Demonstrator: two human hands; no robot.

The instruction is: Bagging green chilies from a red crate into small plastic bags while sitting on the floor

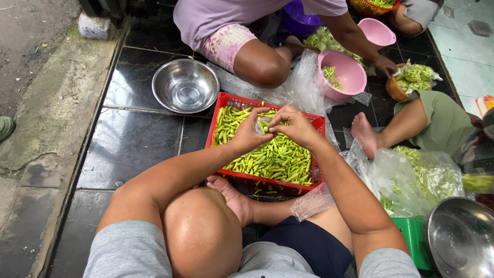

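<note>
We see our left hand (250,135) and right hand (297,127) meet fingertip to fingertip, both pinched narrow on one small green chili pod (268,127) held between them, its axis hidden, directly above the red slatted plastic crate (320,123) of pods.

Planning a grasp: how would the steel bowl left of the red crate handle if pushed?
The steel bowl looks empty and thin-walled, so probably light. On the glossy black tiles it would likely slide easily. Its rounded base may let it rock or spin.
</note>
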